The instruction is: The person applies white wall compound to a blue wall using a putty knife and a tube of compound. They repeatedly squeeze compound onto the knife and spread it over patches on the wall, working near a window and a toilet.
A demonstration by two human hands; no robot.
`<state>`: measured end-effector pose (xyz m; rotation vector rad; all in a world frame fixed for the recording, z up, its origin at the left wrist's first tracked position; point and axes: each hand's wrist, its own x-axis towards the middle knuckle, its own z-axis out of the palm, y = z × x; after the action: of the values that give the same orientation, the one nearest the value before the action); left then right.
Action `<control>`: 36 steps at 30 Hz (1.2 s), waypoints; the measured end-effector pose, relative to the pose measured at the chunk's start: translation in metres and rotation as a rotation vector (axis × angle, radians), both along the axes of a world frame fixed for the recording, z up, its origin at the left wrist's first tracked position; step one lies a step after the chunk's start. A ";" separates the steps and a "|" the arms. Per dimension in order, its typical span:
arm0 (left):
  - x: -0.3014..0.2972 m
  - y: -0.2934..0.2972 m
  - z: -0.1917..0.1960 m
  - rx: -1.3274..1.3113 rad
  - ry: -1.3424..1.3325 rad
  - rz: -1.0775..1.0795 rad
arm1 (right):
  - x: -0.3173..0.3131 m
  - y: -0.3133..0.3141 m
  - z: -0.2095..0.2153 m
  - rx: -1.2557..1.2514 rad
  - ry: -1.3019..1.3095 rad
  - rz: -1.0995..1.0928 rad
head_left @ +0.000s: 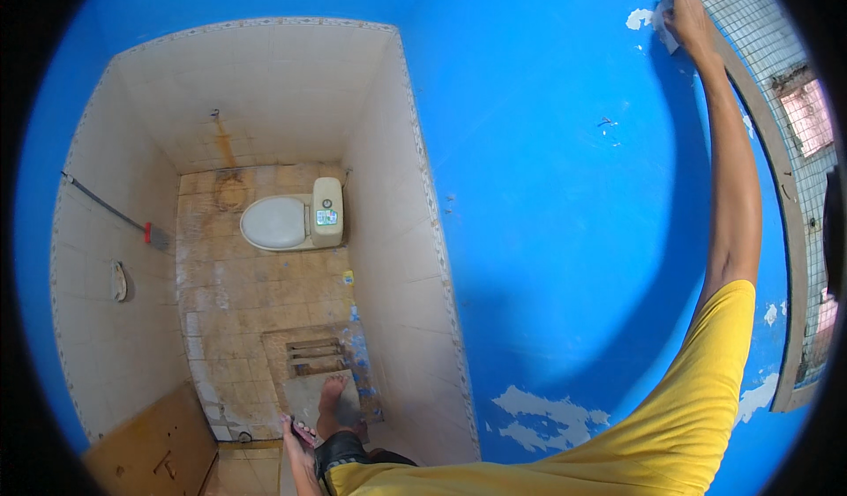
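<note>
My right arm stretches up along the blue wall (547,231) at the right. High on that wall my right hand (693,24) is closed on a flat, pale grey piece like a scraper blade (666,33), held against the paint. Beside it shows a bare white patch (639,19) where paint has come off. Low down, next to my bare foot (332,395), my left hand (300,452) has its fingers around a small pinkish and dark thing (307,434). What kind of thing it is cannot be made out.
A toilet (281,223) stands on the stained tile floor (229,302). A long-handled brush (152,234) leans on the left tiled wall. Wooden door (159,443) lower left. Blue flakes lie along the right tiled wall. A mesh-covered window (794,99) borders the blue wall.
</note>
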<state>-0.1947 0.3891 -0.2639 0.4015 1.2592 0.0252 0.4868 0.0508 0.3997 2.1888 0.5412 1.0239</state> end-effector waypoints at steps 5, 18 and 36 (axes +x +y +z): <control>-0.008 0.002 -0.008 -0.024 -0.037 0.013 | 0.005 -0.005 0.011 -0.012 0.000 -0.079; -0.010 0.001 -0.014 -0.012 -0.028 0.020 | 0.014 0.003 0.007 0.099 -0.005 0.021; -0.012 0.000 -0.015 -0.015 -0.054 0.012 | 0.023 0.001 0.012 -0.125 0.060 -0.051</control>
<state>-0.2067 0.3889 -0.2787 0.3779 1.2082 0.0363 0.5096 0.0519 0.4116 2.1172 0.5592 0.8765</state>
